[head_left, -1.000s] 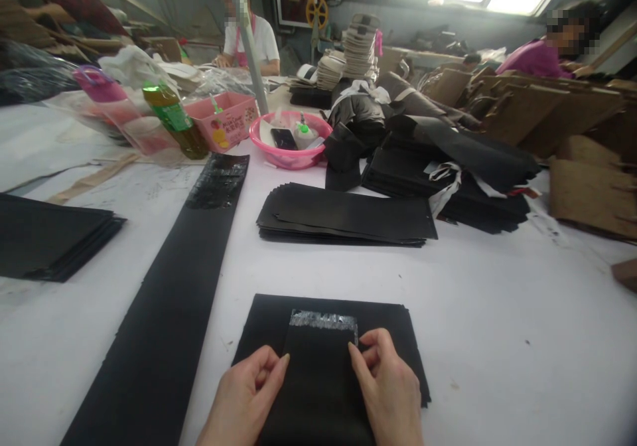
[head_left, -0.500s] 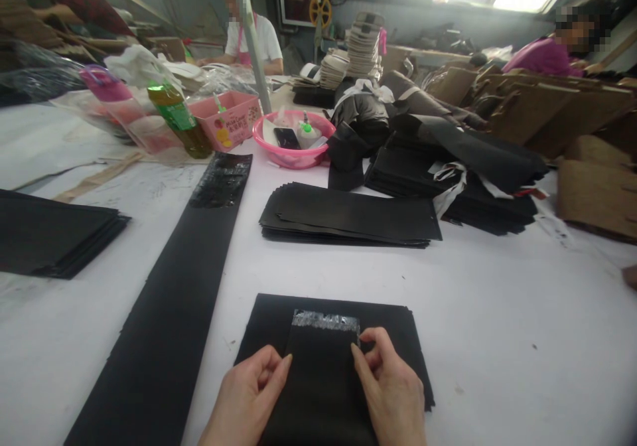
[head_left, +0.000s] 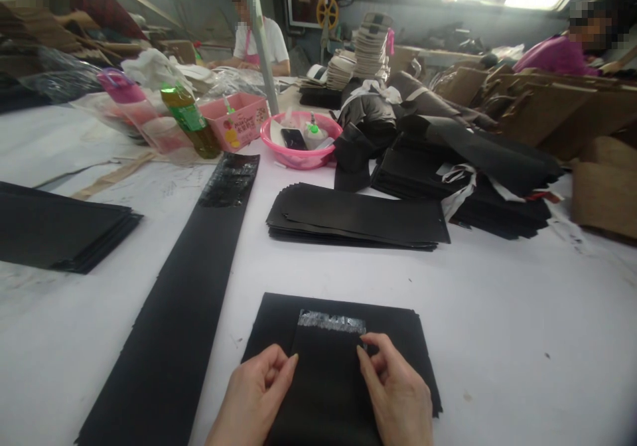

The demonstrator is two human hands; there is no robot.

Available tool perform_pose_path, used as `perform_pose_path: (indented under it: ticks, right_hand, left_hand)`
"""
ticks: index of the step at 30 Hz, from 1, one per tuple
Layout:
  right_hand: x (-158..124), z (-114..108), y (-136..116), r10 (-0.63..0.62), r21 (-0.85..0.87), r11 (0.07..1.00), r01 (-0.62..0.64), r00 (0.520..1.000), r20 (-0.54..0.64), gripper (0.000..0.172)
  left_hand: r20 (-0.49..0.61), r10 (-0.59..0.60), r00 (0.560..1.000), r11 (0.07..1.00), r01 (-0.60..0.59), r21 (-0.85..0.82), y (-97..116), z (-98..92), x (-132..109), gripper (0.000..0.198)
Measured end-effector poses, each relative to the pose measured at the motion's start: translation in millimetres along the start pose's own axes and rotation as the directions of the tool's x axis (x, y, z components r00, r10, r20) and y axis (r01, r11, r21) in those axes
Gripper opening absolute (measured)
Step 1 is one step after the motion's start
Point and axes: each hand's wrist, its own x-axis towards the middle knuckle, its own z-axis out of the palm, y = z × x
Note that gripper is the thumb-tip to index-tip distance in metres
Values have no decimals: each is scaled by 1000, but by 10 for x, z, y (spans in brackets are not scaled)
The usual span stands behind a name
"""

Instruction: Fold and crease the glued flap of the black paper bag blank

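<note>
A narrow black strip (head_left: 326, 379) with a shiny glued band (head_left: 332, 322) at its far end lies on top of a stack of black sheets (head_left: 403, 340) at the near edge of the white table (head_left: 497, 300). My left hand (head_left: 256, 399) pinches the strip's left edge with fingers and thumb. My right hand (head_left: 395, 393) pinches its right edge just below the glued band. Both hands rest on the stack.
A long black strip (head_left: 189, 280) with a glossy far end runs up the table on the left. Other black stacks lie at the left (head_left: 60, 230) and centre (head_left: 358, 217). Behind are a pink basin (head_left: 298, 157), pink box (head_left: 239, 117), green bottle (head_left: 192, 117) and brown boards (head_left: 547, 111). Other people work farther back.
The view has drifted slightly, so everything sits a little farther right and lower in the picture. My hands keep the same hold on the strip's edges.
</note>
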Motion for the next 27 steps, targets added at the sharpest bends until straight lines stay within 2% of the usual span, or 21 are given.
perform_pose_path:
  ticks: [8, 18, 23, 27]
  right_hand:
    - [15, -16, -8, -62, -61, 996, 61, 998, -8, 39]
    - [10, -90, -18, -115, -165, 979, 116, 993, 17, 37]
    - [-16, -57, 3, -171, -258, 953, 158, 985, -27, 41]
    - [-34, -72, -6, -197, -271, 944, 186, 980, -12, 44]
  left_hand:
    - [30, 9, 1000, 1000, -9, 21, 83, -42, -9, 45]
    - [19, 43, 999, 999, -43, -17, 22, -30, 8, 42]
    - [-2, 72, 997, 997, -72, 23, 23, -33, 15, 41]
    - [-7, 81, 997, 996, -81, 42, 23, -36, 21, 40]
